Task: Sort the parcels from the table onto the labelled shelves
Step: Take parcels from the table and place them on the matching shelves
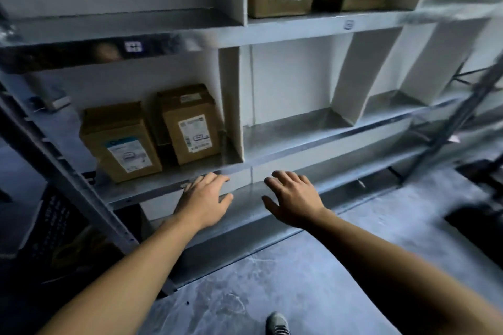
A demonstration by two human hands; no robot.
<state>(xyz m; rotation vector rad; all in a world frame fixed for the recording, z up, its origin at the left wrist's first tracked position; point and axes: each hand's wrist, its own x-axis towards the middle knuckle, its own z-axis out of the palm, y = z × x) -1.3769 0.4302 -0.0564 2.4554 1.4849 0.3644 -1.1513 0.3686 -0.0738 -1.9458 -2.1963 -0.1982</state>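
Fingers of the left hand and right hand are spread, holding nothing, at the shelf front edge. Its left-end compartment holds a left parcel beside a right parcel.

We can read nothing: the printed labels on the cardboard boxes and the shelf tags are too blurred

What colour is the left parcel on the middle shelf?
The left parcel is brown cardboard with a white printed label, seen in the head view.
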